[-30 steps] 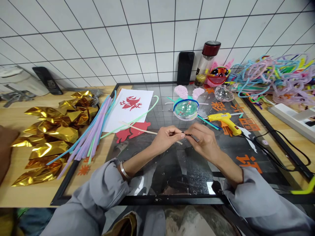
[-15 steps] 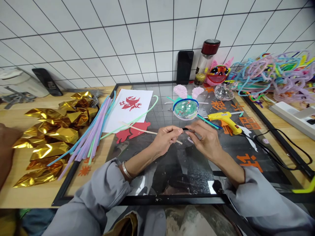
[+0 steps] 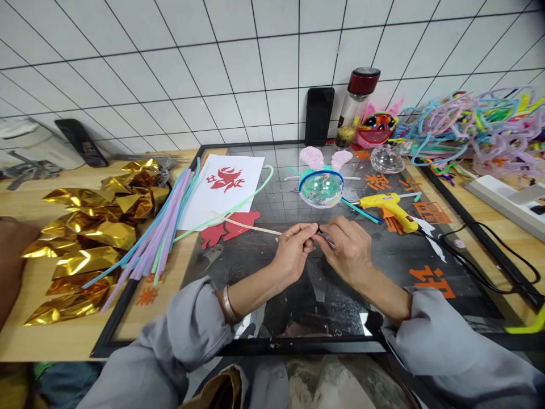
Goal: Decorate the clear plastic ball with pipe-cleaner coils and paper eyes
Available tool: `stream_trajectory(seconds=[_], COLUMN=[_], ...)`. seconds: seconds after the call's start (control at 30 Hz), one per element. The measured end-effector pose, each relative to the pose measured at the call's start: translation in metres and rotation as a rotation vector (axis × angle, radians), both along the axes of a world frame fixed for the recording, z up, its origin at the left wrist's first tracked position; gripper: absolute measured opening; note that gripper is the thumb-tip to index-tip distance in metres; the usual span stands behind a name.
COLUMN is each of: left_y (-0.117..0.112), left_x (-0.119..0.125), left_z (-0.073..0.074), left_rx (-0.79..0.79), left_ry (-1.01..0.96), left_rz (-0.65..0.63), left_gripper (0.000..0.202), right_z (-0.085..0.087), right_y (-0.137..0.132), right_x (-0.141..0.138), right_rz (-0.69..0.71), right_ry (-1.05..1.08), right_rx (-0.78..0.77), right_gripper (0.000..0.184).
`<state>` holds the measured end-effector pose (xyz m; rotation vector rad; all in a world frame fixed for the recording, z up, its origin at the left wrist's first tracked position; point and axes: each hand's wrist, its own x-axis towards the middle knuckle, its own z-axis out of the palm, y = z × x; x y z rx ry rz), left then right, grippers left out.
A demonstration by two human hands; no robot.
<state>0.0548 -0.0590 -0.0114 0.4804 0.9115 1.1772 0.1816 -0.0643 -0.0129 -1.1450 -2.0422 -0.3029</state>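
My left hand [image 3: 297, 244] and my right hand [image 3: 346, 241] meet over the dark glass panel [image 3: 272, 307], fingertips pinched together. Between them shows a short black strip [image 3: 319, 229], bent at the tip; too little of it is visible to tell its material. Both hands are closed on it. A cream pipe cleaner [image 3: 259, 228] runs behind my left hand, its right end hidden. Just beyond the hands sits a clear domed piece with a blue rim [image 3: 321, 187], bearing pink fuzzy ears. A yellow glue gun [image 3: 389, 207] lies to the right of it.
At left lie purple and blue pipe cleaners [image 3: 164, 227] and gold foil pieces [image 3: 91, 250]. White paper [image 3: 221, 190] and a red cutout [image 3: 230, 229] lie nearer. A tea bottle [image 3: 355, 108], a phone [image 3: 319, 116], tangled pipe cleaners [image 3: 477, 130] and a power strip [image 3: 511, 199] stand behind and right.
My hands have drawn closer together, and the black strip between them now bends upward. My left hand has turned and covers the cream pipe cleaner's right end.
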Motion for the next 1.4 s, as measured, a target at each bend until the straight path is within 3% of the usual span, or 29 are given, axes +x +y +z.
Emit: stream_trajectory(seconds=[0.33,0.67,1.07,1.27,1.4], left_y=[0.0,0.0,0.01,0.012,0.015], left_x=[-0.003,-0.009,-0.018,-0.023,-0.022], left_z=[0.002,0.001,-0.007,-0.001,0.002], left_rx=[0.081,0.313,0.35,0.372,0.229], left_ry=[0.075,0.301,0.378,0.438,0.256], left_rz=[-0.094,-0.153,-0.185,-0.239,-0.229], left_gripper=[0.033,0.041,0.03,0.03,0.031], right_z=[0.009,0.012,0.012,0.012,0.014], right_y=[0.003,0.005,0.006,0.007,0.008], right_x=[0.008,0.009,0.011,0.014,0.016], right_rz=[0.035,0.117,0.075,0.207,0.253], right_ry=[0.029,0.215,-0.02,0.094,0.232], right_rx=[-0.026,-0.161,-0.058,-0.239,-0.296], right_gripper=[0.01,0.005,0.016,0.02,0.025])
